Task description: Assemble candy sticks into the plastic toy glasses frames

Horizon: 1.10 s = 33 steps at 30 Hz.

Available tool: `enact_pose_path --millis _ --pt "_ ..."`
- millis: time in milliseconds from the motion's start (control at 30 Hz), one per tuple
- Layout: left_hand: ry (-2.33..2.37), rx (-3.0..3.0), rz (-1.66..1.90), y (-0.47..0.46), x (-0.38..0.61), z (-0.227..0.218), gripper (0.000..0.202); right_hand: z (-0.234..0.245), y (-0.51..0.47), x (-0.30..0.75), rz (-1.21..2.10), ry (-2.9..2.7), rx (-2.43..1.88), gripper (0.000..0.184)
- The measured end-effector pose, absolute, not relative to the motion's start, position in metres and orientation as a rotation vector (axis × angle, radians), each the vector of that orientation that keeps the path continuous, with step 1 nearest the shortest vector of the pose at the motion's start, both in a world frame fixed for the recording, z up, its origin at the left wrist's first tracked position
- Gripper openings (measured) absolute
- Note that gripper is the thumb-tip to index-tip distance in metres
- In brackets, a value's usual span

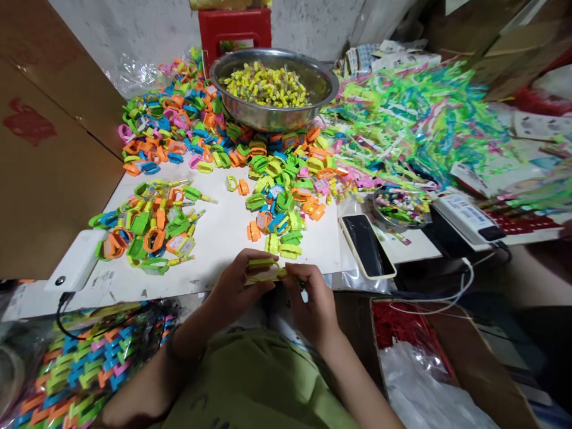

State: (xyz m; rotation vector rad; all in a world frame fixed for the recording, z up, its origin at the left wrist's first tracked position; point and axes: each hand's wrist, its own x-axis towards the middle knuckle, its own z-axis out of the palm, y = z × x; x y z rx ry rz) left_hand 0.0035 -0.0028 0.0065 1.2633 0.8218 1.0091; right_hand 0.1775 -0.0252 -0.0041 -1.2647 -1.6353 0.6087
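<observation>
From my feed: table carries a loose band pile. Left hand is curled round the yellow band at the near edge; right hand pinches its right end. Long axis runs left-right, roughly level. Looks like two-handed fitting; I'd judge next move needs left steady, right fingertips precise.

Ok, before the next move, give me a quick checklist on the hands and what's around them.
1. Yellow-green band held in the left hand: ok.
2. Right hand at the band's right end: ok.
3. Exactly what the right hand pinches: cannot tell, too small and blurred.
4. Space just beyond the hands free: not ok, loose bands lie there.
5. Phone apart from both hands: ok.
</observation>
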Motion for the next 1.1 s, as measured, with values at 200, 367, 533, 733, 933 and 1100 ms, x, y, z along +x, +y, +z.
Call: enact_pose_path --millis 200,367,533,733,933,1100 --pt "0.982 1.255 0.98 -0.006 0.005 0.001 0.034 -0.002 -0.023 0.173 0.393 -1.883 -1.345 0.009" --pt "1.129 1.136 0.833 -0.009 0.009 -0.013 0.046 -0.005 -0.018 0.176 0.167 -2.126 -1.588 0.009" --pt "1.16 1.187 0.631 0.001 0.0 -0.01 0.048 -0.021 -0.014 0.173 0.17 -2.208 -1.588 0.01" --pt "1.211 1.395 0.49 0.009 -0.022 0.004 0.044 -0.022 -0.009 0.162 0.335 -2.224 -1.524 0.008" --pt "2.026 1.662 0.753 0.048 -0.112 0.033 0.059 -0.038 0.031 0.2 0.227 -2.023 -1.53 0.062" --pt "2.478 1.878 0.96 0.086 -0.166 0.035 0.078 -0.07 0.06 0.201 0.288 -2.018 -1.649 0.087"
